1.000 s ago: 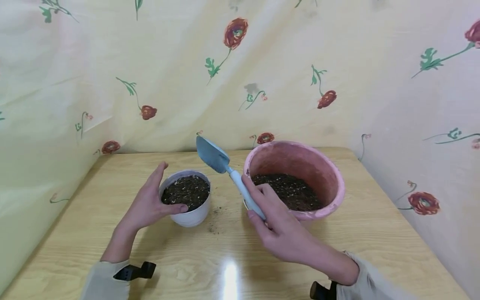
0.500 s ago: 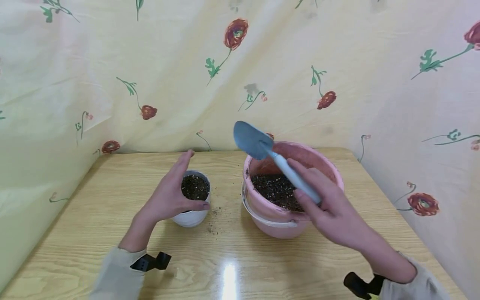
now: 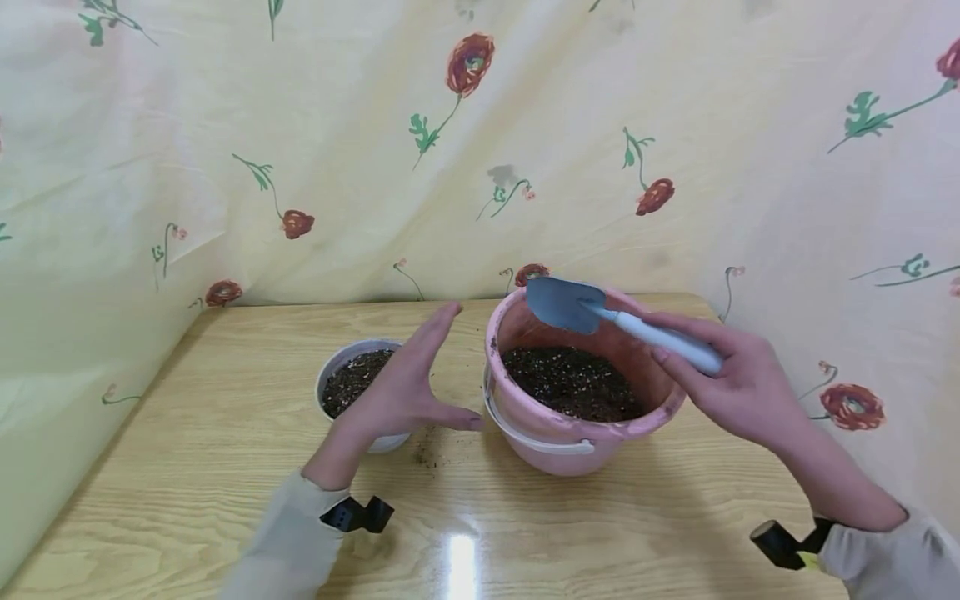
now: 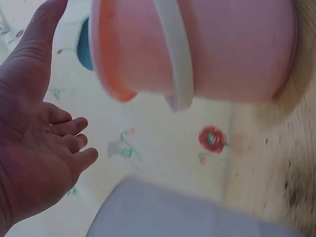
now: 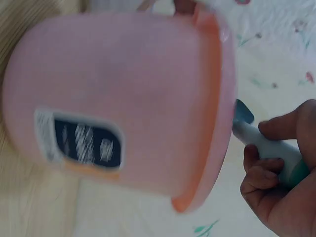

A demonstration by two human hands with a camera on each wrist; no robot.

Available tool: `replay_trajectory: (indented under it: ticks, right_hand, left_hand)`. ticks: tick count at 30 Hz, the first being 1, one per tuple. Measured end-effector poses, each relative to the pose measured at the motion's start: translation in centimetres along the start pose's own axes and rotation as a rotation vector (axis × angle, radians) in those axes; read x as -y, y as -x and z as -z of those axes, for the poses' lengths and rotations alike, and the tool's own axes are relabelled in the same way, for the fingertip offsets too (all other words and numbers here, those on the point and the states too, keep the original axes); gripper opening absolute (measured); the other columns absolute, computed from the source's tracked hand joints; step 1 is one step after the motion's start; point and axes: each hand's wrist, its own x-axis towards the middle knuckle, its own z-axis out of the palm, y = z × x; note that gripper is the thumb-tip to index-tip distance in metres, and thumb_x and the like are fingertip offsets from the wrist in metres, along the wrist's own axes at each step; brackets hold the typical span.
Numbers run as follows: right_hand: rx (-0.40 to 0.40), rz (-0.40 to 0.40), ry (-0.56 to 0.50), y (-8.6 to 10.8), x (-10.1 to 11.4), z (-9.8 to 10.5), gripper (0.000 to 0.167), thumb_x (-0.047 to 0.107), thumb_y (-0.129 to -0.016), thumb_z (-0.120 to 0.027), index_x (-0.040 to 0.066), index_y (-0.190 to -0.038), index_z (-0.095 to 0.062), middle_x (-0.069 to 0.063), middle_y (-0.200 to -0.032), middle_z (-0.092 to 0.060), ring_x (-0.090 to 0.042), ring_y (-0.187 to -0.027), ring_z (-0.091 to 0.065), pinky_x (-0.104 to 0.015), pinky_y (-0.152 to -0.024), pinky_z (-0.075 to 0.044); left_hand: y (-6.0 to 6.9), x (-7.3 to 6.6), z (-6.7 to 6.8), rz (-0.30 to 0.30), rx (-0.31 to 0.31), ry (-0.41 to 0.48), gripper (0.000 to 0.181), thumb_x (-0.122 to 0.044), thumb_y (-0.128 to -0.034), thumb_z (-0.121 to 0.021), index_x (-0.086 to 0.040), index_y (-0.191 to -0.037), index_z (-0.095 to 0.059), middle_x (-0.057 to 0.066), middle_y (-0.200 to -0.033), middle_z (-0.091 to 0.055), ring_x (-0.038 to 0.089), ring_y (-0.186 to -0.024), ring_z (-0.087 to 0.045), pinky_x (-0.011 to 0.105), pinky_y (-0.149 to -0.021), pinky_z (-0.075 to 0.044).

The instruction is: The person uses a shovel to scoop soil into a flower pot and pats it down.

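My right hand [image 3: 742, 387] grips the pale handle of a blue garden trowel [image 3: 566, 305], whose blade hangs over the pink bucket [image 3: 551, 462]. Dark soil [image 3: 570, 383] lies inside that bucket. In the right wrist view the trowel handle [image 5: 271, 148] shows with fingers curled round it. My left hand [image 3: 397, 387] hovers between the two containers, thumb and fingers spread apart, holding nothing. It partly covers the small white pot [image 3: 321, 383], which is filled with soil. The left wrist view shows the loose left palm [image 4: 39, 148] near the bucket [image 4: 237, 49].
Soil crumbs [image 3: 426, 457] are scattered on the wooden table [image 3: 187, 467] between pot and bucket. A white bail handle [image 3: 540, 446] hangs against the bucket's side. Flower-patterned cloth [image 3: 337, 125] surrounds the table at the back and sides.
The right hand has carried the trowel rightward from beside the white pot to over the bucket. My left hand has moved right, from around the pot's rim toward the bucket.
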Motion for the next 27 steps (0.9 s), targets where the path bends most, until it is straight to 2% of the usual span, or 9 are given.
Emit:
replay_trajectory:
  ticks: [2, 5, 9, 10, 14, 17, 19, 25, 27]
  right_hand:
    - [0.024, -0.018, 0.068, -0.1, -0.7, 0.4, 0.037, -0.004, -0.08, -0.073, 0.008, -0.116, -0.07, 0.012, -0.089, -0.067, -0.007, -0.051, -0.043, -0.022, -0.042, -0.033]
    - [0.124, -0.048, 0.14, -0.5, -1.4, 0.8, 0.033, 0.004, -0.083, -0.073, 0.011, -0.114, -0.071, 0.003, -0.076, -0.062, -0.006, -0.048, -0.042, -0.023, -0.041, -0.034]
    - [0.255, -0.057, 0.231, -1.6, -1.7, 0.0, 0.029, 0.009, -0.083, -0.072, 0.014, -0.112, -0.071, 0.004, -0.066, -0.055, -0.005, -0.047, -0.042, -0.024, -0.043, -0.037]
    - [0.282, -0.051, 0.245, -2.0, -1.7, -0.5, 0.027, 0.009, -0.083, -0.072, 0.014, -0.11, -0.071, 0.005, -0.064, -0.053, -0.005, -0.047, -0.042, -0.025, -0.044, -0.038]
    - [0.359, 0.029, 0.264, -3.4, -1.7, -2.3, 0.02, 0.01, -0.084, -0.071, 0.014, -0.104, -0.072, 0.008, -0.066, -0.056, -0.007, -0.055, -0.046, -0.025, -0.052, -0.041]
    - [0.386, 0.102, 0.264, -4.1, -1.8, -3.1, 0.017, 0.01, -0.085, -0.071, 0.014, -0.101, -0.073, 0.008, -0.071, -0.06, -0.008, -0.06, -0.048, -0.026, -0.056, -0.043]
    - [0.402, 0.124, 0.26, -4.3, -1.9, -3.2, 0.018, 0.008, -0.085, -0.07, 0.014, -0.101, -0.073, 0.008, -0.074, -0.062, -0.006, -0.059, -0.048, -0.026, -0.056, -0.043]
    - [0.502, 0.028, 0.179, -4.2, -2.5, -2.4, 0.024, 0.006, -0.086, -0.068, 0.005, -0.11, -0.071, 0.002, -0.081, -0.066, -0.002, -0.049, -0.043, -0.023, -0.046, -0.039]
    - [0.522, 0.015, 0.161, -4.3, -2.8, -2.0, 0.025, 0.006, -0.086, -0.069, 0.004, -0.11, -0.071, 0.0, -0.085, -0.068, -0.002, -0.051, -0.045, -0.023, -0.047, -0.039]
  left_hand:
    - [-0.5, -0.4, -0.8, 0.007, 0.016, 0.032, 0.134, -0.044, -0.0553, -0.093, -0.028, -0.156, -0.006, -0.001, -0.161, -0.009, 0.02, -0.146, -0.012, 0.051, -0.113, -0.02]
    - [-1.4, -0.8, -1.9, -0.021, 0.034, 0.072, 0.135, -0.04, -0.0544, -0.094, -0.03, -0.156, -0.006, -0.005, -0.161, -0.009, 0.019, -0.146, -0.013, 0.051, -0.113, -0.021]
    - [-2.0, -0.8, -3.3, -0.081, 0.034, 0.109, 0.134, -0.035, -0.0571, -0.094, -0.019, -0.157, -0.006, -0.003, -0.161, -0.006, 0.021, -0.146, -0.012, 0.05, -0.113, -0.021]
    - [-2.0, -0.7, -3.6, -0.081, 0.03, 0.115, 0.133, -0.033, -0.0587, -0.093, -0.016, -0.156, -0.005, -0.002, -0.161, -0.005, 0.021, -0.146, -0.011, 0.05, -0.113, -0.021]
    - [-1.3, -0.6, -4.3, -0.026, 0.0, 0.136, 0.128, -0.03, -0.0653, -0.09, -0.016, -0.156, -0.001, 0.0, -0.162, 0.0, 0.023, -0.147, -0.007, 0.051, -0.114, -0.018]
    - [-1.2, -0.6, -4.5, -0.021, -0.025, 0.151, 0.125, -0.031, -0.0688, -0.088, -0.019, -0.156, 0.0, -0.002, -0.162, 0.0, 0.023, -0.147, -0.008, 0.052, -0.114, -0.018]
    - [-1.3, -0.7, -4.6, -0.023, -0.033, 0.154, 0.123, -0.034, -0.0693, -0.087, -0.02, -0.156, -0.001, -0.003, -0.161, -0.001, 0.023, -0.147, -0.009, 0.053, -0.114, -0.017]
    - [-1.9, -1.1, -4.7, -0.02, -0.021, 0.146, 0.122, -0.045, -0.0686, -0.085, -0.025, -0.156, -0.002, -0.005, -0.161, -0.002, 0.021, -0.147, -0.008, 0.052, -0.114, -0.018]
    - [-2.1, -1.2, -4.8, -0.029, -0.016, 0.149, 0.122, -0.048, -0.0686, -0.083, -0.028, -0.156, -0.001, -0.006, -0.161, -0.001, 0.02, -0.147, -0.009, 0.052, -0.114, -0.018]
